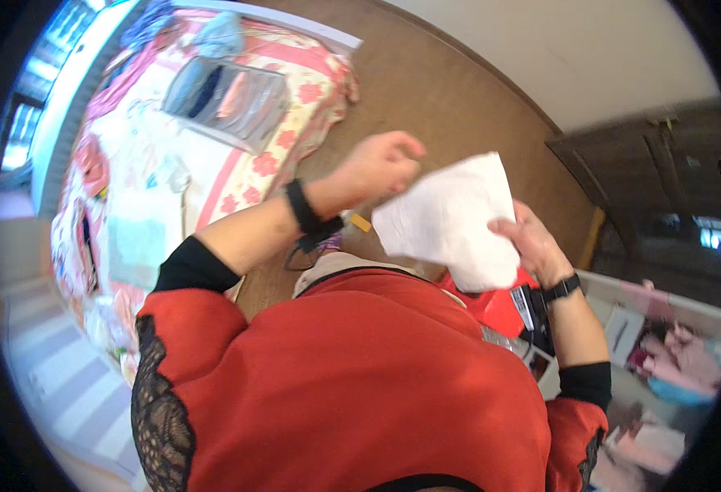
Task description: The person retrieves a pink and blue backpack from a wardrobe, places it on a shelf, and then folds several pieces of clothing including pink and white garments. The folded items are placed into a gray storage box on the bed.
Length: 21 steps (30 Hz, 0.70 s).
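A white folded cloth (452, 221) is pinched at its right side by my right hand (535, 243), with the thumb on top and the fingers behind. Its lower end hangs in front of my red top (360, 369). Just left of the cloth, my left hand (375, 167) is raised with loosely curled fingers, blurred by motion. I see nothing held in it, and it looks apart from the cloth. Both wrists wear black bands.
On the left is a bed with a floral sheet (265, 163). A clear-lidded storage case (228, 101) with folded clothes lies on it. Clothes fill an open container (680, 363) at lower right. Dark wooden furniture (655, 166) stands at right, and a red bag (495, 310) sits below the cloth.
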Each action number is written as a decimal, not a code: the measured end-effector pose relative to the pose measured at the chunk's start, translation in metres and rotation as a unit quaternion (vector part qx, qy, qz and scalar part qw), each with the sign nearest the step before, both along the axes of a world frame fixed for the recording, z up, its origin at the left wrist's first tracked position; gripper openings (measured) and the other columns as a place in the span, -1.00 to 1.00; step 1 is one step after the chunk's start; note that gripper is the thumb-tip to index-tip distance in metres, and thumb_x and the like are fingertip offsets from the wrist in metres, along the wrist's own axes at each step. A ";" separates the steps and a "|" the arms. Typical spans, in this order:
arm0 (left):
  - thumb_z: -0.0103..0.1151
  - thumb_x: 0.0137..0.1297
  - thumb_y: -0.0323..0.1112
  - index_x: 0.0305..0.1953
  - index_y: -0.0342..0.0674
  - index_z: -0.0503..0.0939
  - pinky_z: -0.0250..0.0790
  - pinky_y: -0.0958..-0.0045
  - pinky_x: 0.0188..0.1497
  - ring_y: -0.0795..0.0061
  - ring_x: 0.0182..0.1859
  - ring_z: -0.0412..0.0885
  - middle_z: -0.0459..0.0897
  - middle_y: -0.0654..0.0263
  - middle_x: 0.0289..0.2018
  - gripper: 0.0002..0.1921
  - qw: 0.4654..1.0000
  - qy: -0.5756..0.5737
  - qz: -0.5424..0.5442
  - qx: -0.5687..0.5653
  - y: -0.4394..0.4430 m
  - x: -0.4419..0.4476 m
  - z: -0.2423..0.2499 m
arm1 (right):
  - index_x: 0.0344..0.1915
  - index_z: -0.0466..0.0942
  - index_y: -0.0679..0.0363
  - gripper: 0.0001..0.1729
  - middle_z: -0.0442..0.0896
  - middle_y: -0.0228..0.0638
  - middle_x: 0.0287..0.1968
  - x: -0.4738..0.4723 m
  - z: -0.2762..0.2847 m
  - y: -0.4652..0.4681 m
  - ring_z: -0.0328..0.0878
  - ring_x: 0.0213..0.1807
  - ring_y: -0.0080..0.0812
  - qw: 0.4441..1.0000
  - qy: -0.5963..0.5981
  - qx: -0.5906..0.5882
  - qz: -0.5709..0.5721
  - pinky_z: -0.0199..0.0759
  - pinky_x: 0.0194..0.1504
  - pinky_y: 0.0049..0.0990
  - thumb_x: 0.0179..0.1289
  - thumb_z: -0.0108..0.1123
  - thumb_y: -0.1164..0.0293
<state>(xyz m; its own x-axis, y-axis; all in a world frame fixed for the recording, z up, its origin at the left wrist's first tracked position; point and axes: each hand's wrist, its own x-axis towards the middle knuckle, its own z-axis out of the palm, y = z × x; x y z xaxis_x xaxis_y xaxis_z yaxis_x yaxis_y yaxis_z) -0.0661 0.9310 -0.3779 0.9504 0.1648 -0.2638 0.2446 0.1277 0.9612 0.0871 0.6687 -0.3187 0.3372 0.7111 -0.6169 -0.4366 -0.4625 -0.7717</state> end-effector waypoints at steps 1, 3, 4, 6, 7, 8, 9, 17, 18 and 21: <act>0.07 0.42 -0.36 0.08 -0.32 0.55 0.42 0.56 -0.30 0.68 -0.30 0.55 0.62 0.35 -0.31 -0.72 0.998 0.019 0.021 -0.063 0.007 -0.005 -0.006 | 0.27 0.37 0.42 -0.46 0.63 -0.14 0.14 0.004 -0.001 0.003 0.63 0.09 -0.31 0.998 0.031 0.035 -0.033 0.52 0.19 -0.31 0.28 0.15 0.59; 0.05 0.46 -0.32 0.14 -0.37 0.53 0.43 0.58 -0.21 0.70 -0.24 0.54 0.63 0.37 -0.26 -0.67 0.993 0.047 0.006 -0.107 0.016 -0.012 -0.018 | 0.29 0.35 0.42 -0.44 0.61 -0.11 0.17 0.007 0.002 0.012 0.62 0.13 -0.29 0.995 0.041 0.068 -0.062 0.50 0.22 -0.30 0.29 0.19 0.56; 0.04 0.48 -0.30 0.16 -0.39 0.52 0.43 0.59 -0.17 0.71 -0.21 0.54 0.63 0.39 -0.23 -0.64 0.990 0.068 0.011 -0.123 0.018 -0.014 -0.024 | 0.29 0.35 0.42 -0.42 0.60 -0.11 0.17 0.006 0.005 0.017 0.61 0.15 -0.28 0.994 0.033 0.065 -0.081 0.50 0.23 -0.29 0.29 0.21 0.55; 0.09 0.46 -0.25 0.18 -0.42 0.52 0.42 0.50 0.02 0.56 -0.04 0.57 0.66 0.27 -0.10 -0.59 0.998 0.019 0.015 -0.054 0.021 -0.015 -0.033 | 0.31 0.34 0.41 -0.40 0.59 -0.09 0.19 0.003 0.009 0.034 0.60 0.17 -0.26 0.989 0.041 0.094 -0.104 0.48 0.25 -0.28 0.29 0.25 0.52; 0.11 0.45 -0.22 0.19 -0.44 0.52 0.42 0.46 0.12 0.48 0.05 0.58 0.67 0.21 -0.03 -0.56 1.000 0.007 0.021 -0.011 0.021 -0.014 -0.036 | 0.31 0.34 0.40 -0.40 0.59 -0.09 0.20 0.001 0.010 0.043 0.59 0.17 -0.25 0.988 0.043 0.103 -0.109 0.48 0.26 -0.27 0.29 0.26 0.52; 0.08 0.50 -0.17 0.29 -0.44 0.43 0.31 0.40 0.27 0.40 0.19 0.52 0.61 0.17 0.14 -0.49 1.000 -0.005 0.016 -0.006 0.022 -0.012 -0.036 | 0.31 0.34 0.40 -0.39 0.58 -0.09 0.20 -0.002 0.010 0.052 0.59 0.18 -0.24 0.985 0.048 0.117 -0.113 0.47 0.26 -0.27 0.29 0.27 0.51; 0.07 0.51 -0.15 0.31 -0.44 0.41 0.31 0.40 0.27 0.41 0.20 0.51 0.58 0.17 0.17 -0.47 0.997 -0.062 0.001 -0.047 0.021 -0.010 -0.036 | 0.31 0.33 0.40 -0.38 0.58 -0.08 0.21 -0.006 0.010 0.059 0.59 0.18 -0.24 0.982 0.057 0.137 -0.116 0.47 0.27 -0.26 0.29 0.29 0.50; 0.04 0.52 -0.07 0.31 -0.42 0.36 0.38 0.27 0.30 0.31 0.20 0.59 0.57 0.12 0.22 -0.44 0.920 -0.054 -0.053 -0.384 0.038 -0.004 -0.004 | 0.35 0.31 0.33 -0.38 0.53 -0.15 0.28 -0.052 -0.031 0.108 0.51 0.28 -0.24 0.949 0.118 0.220 -0.195 0.39 0.34 -0.25 0.33 0.27 0.49; 0.06 0.51 -0.09 0.31 -0.41 0.36 0.39 0.25 0.30 0.29 0.20 0.59 0.58 0.11 0.21 -0.45 0.913 -0.051 -0.056 -0.402 0.042 -0.004 -0.002 | 0.36 0.31 0.32 -0.37 0.52 -0.16 0.29 -0.057 -0.035 0.111 0.50 0.29 -0.24 0.945 0.127 0.226 -0.201 0.38 0.34 -0.25 0.33 0.26 0.49; 0.13 0.47 -0.19 0.32 -0.38 0.36 0.41 0.23 0.29 0.28 0.19 0.59 0.58 0.11 0.19 -0.47 0.918 -0.060 -0.057 -0.387 0.052 -0.002 0.000 | 0.38 0.30 0.29 -0.38 0.50 -0.17 0.31 -0.065 -0.044 0.114 0.48 0.31 -0.24 0.942 0.144 0.223 -0.205 0.39 0.34 -0.24 0.36 0.24 0.48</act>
